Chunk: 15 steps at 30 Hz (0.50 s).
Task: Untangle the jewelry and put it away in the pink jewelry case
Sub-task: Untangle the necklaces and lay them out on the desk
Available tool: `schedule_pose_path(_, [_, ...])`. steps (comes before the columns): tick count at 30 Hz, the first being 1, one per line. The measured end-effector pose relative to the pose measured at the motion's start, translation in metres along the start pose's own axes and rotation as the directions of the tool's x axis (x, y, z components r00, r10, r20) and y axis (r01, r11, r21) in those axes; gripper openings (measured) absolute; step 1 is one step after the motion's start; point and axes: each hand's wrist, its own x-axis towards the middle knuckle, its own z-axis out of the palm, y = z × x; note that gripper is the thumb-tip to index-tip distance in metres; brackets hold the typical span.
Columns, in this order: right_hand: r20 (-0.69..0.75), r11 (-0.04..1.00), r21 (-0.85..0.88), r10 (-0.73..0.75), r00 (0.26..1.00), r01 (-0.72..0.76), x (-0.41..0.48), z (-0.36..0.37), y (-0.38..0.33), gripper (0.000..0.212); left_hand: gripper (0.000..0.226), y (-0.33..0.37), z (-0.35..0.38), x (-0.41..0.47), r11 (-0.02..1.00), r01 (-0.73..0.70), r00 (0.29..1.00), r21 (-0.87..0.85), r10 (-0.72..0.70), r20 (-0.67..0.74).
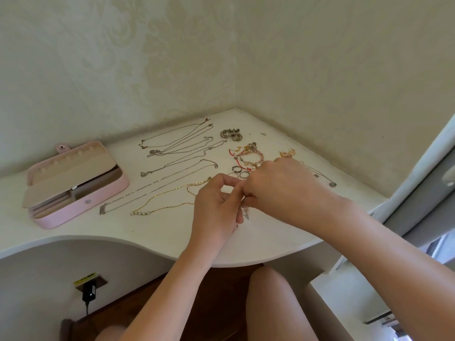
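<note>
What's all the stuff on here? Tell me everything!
pink jewelry case: one, pink, open, table's left
table: one, white, wall corner
silver necklaces: about five, silver, beside the case
pearl necklace: one, gold, nearest front
grey bead bracelet: one, grey, back
pink bead bracelet: one, pink, behind the hands
rings: about three, silver, by the fingertips
gold tangle: one, gold, back right
pendant chain: one, silver, far right
charger: one, black, below the table
small charm: one, silvery, hanging between the hands
left hand: one, pinching the charm's piece
right hand: one, pinching it too
</note>
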Motion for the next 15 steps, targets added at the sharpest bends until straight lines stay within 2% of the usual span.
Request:
schedule_pose_path(4, [0.010,0.998,-0.016,-0.062,0.998,0.062,0.001,0.003,0.005,0.026,0.019,-0.002,0.000,0.001,1.000,0.010,1.000,0.023,-0.010,0.019])
schedule_pose_path(7, [0.025,0.992,0.103,-0.074,0.997,0.071,-0.003,-0.005,0.016,0.022,0.017,0.000,0.000,0.001,1.000,-0.016,1.000,0.021,0.016,0.008])
schedule_pose_path(10, [-0.023,0.960,0.277,-0.026,0.999,0.031,-0.011,-0.012,0.029,0.012,0.017,0.001,-0.005,0.002,0.999,-0.037,0.999,-0.010,0.037,-0.039])
schedule_pose_path(13, [-0.064,0.925,0.378,0.064,0.996,-0.035,-0.017,-0.013,0.041,0.016,0.018,-0.002,-0.010,0.004,0.998,-0.044,0.996,-0.038,0.041,-0.075])
schedule_pose_path(15, [-0.052,0.907,0.414,0.103,0.993,-0.073,-0.018,-0.011,0.046,0.005,0.019,-0.004,-0.011,0.004,0.998,-0.041,0.996,-0.054,0.036,-0.085])
